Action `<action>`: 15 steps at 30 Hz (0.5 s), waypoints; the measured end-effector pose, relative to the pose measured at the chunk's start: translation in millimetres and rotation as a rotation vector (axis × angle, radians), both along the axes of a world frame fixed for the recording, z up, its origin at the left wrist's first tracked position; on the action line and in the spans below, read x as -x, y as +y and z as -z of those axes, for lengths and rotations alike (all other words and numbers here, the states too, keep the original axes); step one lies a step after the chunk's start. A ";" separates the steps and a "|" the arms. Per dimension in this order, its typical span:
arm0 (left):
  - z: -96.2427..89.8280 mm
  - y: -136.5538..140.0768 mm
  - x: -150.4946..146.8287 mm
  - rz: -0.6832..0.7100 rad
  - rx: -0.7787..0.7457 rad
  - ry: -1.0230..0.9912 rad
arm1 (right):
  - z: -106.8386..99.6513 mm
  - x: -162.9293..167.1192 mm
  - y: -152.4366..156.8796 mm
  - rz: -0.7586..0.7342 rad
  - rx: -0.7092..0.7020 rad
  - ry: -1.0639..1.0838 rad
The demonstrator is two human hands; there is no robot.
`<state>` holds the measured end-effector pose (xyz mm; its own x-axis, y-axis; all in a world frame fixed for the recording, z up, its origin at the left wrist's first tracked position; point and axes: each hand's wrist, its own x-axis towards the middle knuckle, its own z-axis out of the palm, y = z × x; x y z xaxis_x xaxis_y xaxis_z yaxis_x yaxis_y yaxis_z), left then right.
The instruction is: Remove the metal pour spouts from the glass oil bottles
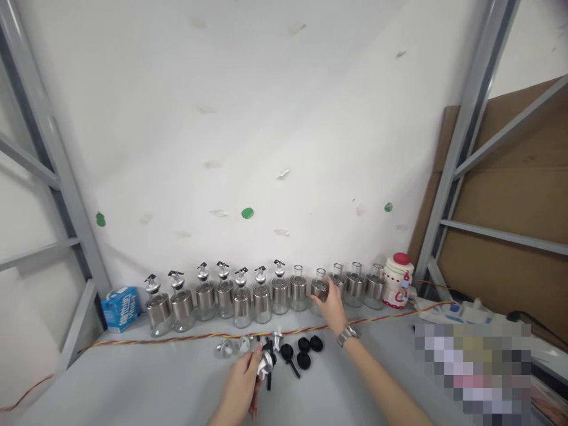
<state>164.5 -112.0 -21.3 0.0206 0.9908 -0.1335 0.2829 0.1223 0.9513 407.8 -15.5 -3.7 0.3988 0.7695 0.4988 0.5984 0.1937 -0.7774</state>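
Note:
My left hand is closed on a silver and black pourer spout, low over the table. At the back, my right hand has its fingers round an uncapped glass bottle with a metal sleeve. An uncapped bottle stands to its left, and several more, such as this bottle, stand to its right. Further left is a row of bottles fitted with spouts, among them a spouted bottle. Loose black caps and clear-and-silver spout parts lie near my left hand.
A twisted red and yellow cord crosses the table in front of the bottles. The row ends at a blue carton on the left and a white and red jar on the right. Behind stands a white wall between grey metal posts.

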 end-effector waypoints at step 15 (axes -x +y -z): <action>-2.6 -5.0 -5.6 -0.038 -0.024 -0.125 | -5.4 44.0 -50.8 -0.337 0.140 -0.027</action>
